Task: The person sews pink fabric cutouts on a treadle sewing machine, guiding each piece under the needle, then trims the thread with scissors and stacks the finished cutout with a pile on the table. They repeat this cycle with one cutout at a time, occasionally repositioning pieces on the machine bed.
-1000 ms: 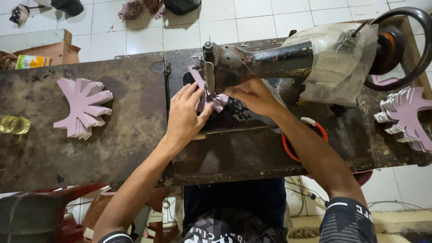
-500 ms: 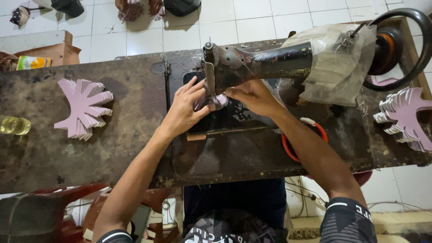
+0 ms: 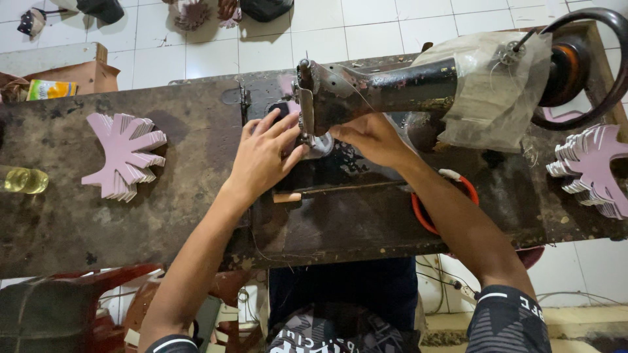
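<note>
An old black sewing machine [image 3: 392, 88] lies across a worn dark table [image 3: 78, 209]. My left hand [image 3: 265, 155] rests flat on the machine bed just left of the needle, fingers spread toward the presser foot. My right hand [image 3: 369, 138] lies on the bed under the machine arm, right of the needle, fingers pointing left. A pink cut piece [image 3: 286, 88] shows only partly beyond the needle; most of it is hidden by my hands and the machine head. Whether either hand pinches it I cannot tell.
A stack of pink fan-shaped cut pieces [image 3: 124, 157] lies on the table's left. Another pink stack [image 3: 595, 170] sits at the right edge. A small yellow bottle [image 3: 25, 180] lies far left. The hand wheel [image 3: 589, 65] stands top right. An orange ring [image 3: 445, 202] sits under my right forearm.
The pink piece that showed between my hands has moved back under the needle and is mostly hidden. Both hands have shifted slightly toward the far side of the bed.
</note>
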Tool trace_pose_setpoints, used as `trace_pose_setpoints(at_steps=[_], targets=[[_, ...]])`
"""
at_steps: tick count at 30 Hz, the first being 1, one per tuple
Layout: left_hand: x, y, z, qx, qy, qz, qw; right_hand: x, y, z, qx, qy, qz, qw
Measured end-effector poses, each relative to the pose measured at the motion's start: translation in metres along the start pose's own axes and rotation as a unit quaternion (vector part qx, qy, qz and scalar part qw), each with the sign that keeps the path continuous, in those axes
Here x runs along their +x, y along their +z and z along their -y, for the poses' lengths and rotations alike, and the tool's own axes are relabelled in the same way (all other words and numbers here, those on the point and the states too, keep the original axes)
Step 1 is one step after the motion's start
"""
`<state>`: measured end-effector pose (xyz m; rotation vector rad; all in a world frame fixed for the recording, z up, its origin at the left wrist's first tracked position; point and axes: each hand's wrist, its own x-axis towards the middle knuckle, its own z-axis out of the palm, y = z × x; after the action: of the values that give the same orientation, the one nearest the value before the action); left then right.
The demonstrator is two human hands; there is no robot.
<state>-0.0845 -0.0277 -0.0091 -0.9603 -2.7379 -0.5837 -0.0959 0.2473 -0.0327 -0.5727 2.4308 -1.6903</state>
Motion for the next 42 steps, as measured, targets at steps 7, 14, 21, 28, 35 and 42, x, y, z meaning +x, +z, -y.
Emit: trace_pose_setpoints(at_steps=[7, 14, 21, 28, 35, 42], targets=[[-0.037, -0.012, -0.047, 0.094, -0.016, -0.046, 0.994, 0.0, 0.001, -0.005, 0.031, 0.002, -0.004, 0.999], [-0.046, -0.008, -0.085, -0.006, -0.024, -0.053, 0.998, 0.001, 0.003, -0.006, 0.043, -0.002, -0.009, 0.999], [-0.041, 0.0, -0.088, 0.045, -0.02, -0.082, 0.995, 0.001, 0.002, -0.001, 0.018, 0.008, 0.002, 1.0], [-0.043, 0.001, -0.082, 0.017, -0.034, -0.08, 0.996, 0.001, 0.001, 0.007, 0.017, -0.008, 0.001, 1.0], [-0.041, 0.0, -0.082, 0.022, -0.016, -0.081, 0.996, 0.001, 0.003, 0.013, 0.072, -0.029, 0.022, 0.997], [-0.036, 0.002, -0.08, 0.04, -0.019, -0.082, 0.996, 0.001, 0.003, 0.003, 0.065, -0.021, 0.02, 0.997]])
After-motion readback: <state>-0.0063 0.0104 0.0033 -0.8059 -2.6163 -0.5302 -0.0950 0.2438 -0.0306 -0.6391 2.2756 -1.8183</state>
